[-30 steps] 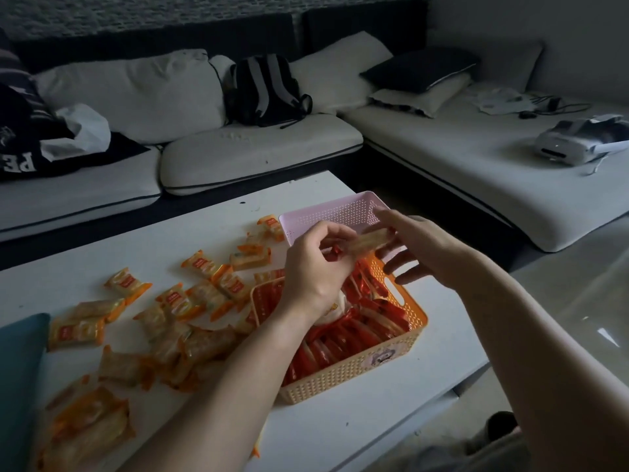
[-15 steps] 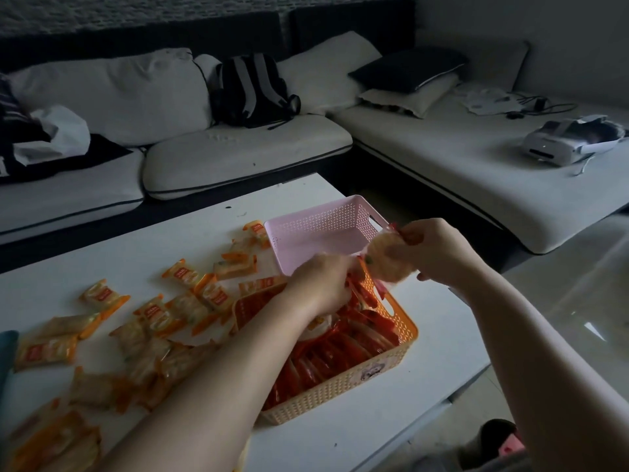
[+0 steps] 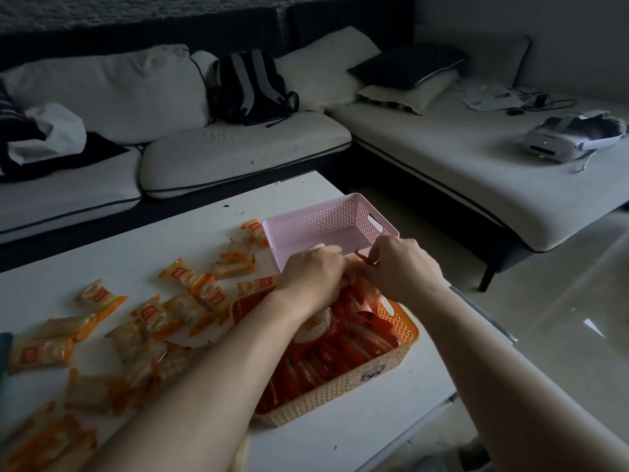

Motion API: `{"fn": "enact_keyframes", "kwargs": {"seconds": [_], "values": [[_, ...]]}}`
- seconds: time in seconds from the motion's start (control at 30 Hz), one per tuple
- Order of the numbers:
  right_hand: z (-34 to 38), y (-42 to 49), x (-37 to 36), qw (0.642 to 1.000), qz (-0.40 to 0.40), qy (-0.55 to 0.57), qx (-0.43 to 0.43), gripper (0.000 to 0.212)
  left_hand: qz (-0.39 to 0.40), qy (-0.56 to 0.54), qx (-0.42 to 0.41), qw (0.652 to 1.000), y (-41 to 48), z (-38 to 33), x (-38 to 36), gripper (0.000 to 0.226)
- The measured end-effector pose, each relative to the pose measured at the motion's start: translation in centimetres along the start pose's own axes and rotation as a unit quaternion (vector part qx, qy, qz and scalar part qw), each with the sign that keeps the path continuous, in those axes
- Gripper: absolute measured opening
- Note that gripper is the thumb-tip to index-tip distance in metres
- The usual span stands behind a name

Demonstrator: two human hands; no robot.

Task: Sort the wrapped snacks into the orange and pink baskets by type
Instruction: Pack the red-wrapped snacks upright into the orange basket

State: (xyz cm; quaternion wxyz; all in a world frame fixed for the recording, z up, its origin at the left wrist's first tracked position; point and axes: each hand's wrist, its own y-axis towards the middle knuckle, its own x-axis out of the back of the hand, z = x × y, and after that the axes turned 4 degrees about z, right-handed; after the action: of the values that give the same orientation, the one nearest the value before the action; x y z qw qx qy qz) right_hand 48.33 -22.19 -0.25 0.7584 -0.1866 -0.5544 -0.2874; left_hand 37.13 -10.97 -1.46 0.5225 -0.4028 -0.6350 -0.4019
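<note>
Both hands meet over the far end of the orange basket (image 3: 340,390), just short of the pink basket (image 3: 323,223). Right hand (image 3: 401,267): fingers curled, pinching a red-wrapped snack (image 3: 361,256) whose tip pokes out between the hands. Left hand (image 3: 311,272): fingers curled under, against the right; cannot tell what they clamp. Red packets (image 3: 340,356) fill the orange basket. Orange-wrapped snacks (image 3: 153,315) lie scattered on the table (image 3: 136,240), to its left.

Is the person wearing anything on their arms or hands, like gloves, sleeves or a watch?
Nothing shows. The left hand and right hand are bare: no gloves, and no ring, watch or bracelet can be seen. No sleeve appears either, right to the picture's edge.
</note>
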Motion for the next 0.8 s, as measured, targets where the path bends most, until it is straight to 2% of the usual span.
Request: {"fn": "enact_keyframes", "kwargs": {"seconds": [0.07,0.13,0.3,0.43,0.47,0.5,0.57,0.6,0.67,0.73,0.8], "values": [[-0.2,0.1,0.5,0.999,0.036,0.024,0.012,0.017,-0.013,-0.033,0.008,0.999,0.0,0.4,0.0,0.023],[-0.2,0.1,0.4,0.999,0.037,-0.01,0.004,0.012,-0.015,-0.052,0.012,0.998,0.0,0.5,0.2,0.025],[-0.2,0.3,-1.9,0.998,0.033,-0.027,-0.055,0.007,0.074,-0.108,0.051,0.99,-0.6,-0.1,0.6,0.03],[-0.9,0.5,-1.4,0.996,0.045,-0.004,-0.079,0.021,-0.027,-0.144,0.076,0.986,-3.1,0.7,2.2,0.014],[-0.9,0.4,-1.1,0.996,0.042,-0.005,-0.078,0.023,-0.024,-0.129,0.087,0.988,-4.1,1.2,2.5,0.015],[-1.0,0.3,-0.8,0.996,0.033,-0.002,-0.077,0.024,0.016,-0.111,0.105,0.988,-5.0,1.7,2.7,0.028],[-0.7,0.1,-0.4,0.997,0.01,0.025,-0.074,0.026,0.144,-0.074,0.143,0.976,-6.8,2.3,2.9,0.075],[-0.4,0.0,-0.1,0.997,0.004,0.041,-0.07,0.026,0.181,-0.06,0.152,0.97,-7.3,2.4,2.8,0.093],[0.6,-0.3,0.3,0.997,0.001,0.064,-0.051,0.023,0.168,-0.05,0.153,0.973,-7.9,2.1,2.5,0.106],[1.7,-0.9,0.9,0.995,0.019,0.098,-0.021,0.022,0.109,-0.055,0.149,0.981,-8.2,1.7,2.3,0.103],[2.8,-1.7,1.3,0.988,0.055,0.14,0.029,0.021,0.055,-0.116,0.16,0.979,-8.4,1.7,2.4,0.095]]}}
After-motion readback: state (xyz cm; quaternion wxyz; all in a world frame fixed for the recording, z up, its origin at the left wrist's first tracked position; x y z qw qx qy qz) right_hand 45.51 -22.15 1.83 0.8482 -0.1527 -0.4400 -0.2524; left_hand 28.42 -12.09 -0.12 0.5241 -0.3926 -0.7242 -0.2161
